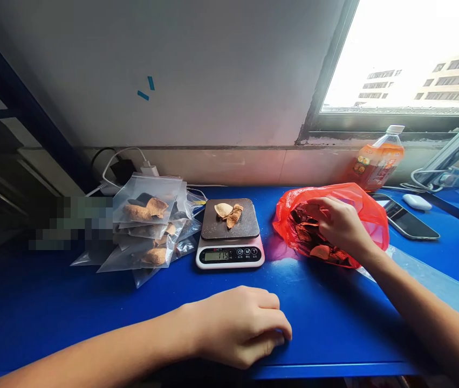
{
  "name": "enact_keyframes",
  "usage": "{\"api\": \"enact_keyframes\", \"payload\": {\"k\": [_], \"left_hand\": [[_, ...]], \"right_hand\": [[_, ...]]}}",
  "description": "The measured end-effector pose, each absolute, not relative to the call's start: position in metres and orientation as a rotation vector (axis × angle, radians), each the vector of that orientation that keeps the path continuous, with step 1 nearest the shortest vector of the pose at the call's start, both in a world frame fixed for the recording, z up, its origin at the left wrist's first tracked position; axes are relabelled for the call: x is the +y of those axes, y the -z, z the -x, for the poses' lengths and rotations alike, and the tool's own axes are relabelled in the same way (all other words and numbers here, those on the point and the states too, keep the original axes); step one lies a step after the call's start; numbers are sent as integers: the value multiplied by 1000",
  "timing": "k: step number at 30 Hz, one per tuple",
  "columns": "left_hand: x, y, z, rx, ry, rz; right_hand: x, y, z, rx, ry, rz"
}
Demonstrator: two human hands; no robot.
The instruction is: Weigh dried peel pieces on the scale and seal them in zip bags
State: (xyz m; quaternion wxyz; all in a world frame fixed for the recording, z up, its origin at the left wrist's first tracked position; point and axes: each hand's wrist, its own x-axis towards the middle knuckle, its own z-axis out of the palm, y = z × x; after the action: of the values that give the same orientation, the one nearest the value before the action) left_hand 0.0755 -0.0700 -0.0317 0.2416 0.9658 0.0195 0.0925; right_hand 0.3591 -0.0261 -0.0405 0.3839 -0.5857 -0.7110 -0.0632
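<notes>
My right hand [340, 223] reaches into a red plastic bag [369, 207] of dried peel pieces [303, 233]. Its fingers are bent together among the dark pieces; whether a piece is between the fingertips is hidden. My left hand [245, 326] rests near the table's front edge, fingers curled in and nothing seen in them. Between the bag and the clear bags stands a kitchen scale [230, 257], its display reading about 115, decimal point unclear. A few curled peel pieces [235, 215], tan and brown, lie on its dark plate.
Left of the scale, clear zip bags [148, 215] holding peel are stacked. Behind the red bag an orange drink bottle [381, 161] leans at the wall. A phone [411, 218], a white earbud case [417, 202] and flat clear bags [439, 280] lie right on the blue table [91, 318].
</notes>
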Motion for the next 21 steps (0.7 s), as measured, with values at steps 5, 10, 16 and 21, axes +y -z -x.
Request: {"api": "enact_keyframes", "payload": {"k": [5,10,16,21], "left_hand": [[-66,14,-68,141,-340,-2286],[-31,-23,-47,831,-748,-2207],[27,-38,-46,1418,-830,-2470],[47,-26,-54,1368,-382,-2729]], "right_hand": [[-22,47,-363,-1868,29,1453],[-24,42,-358,-1896,78,1407],[-30,36,-344,-1815,182,1420],[-29,32,-343,-1771,185,1404]]}}
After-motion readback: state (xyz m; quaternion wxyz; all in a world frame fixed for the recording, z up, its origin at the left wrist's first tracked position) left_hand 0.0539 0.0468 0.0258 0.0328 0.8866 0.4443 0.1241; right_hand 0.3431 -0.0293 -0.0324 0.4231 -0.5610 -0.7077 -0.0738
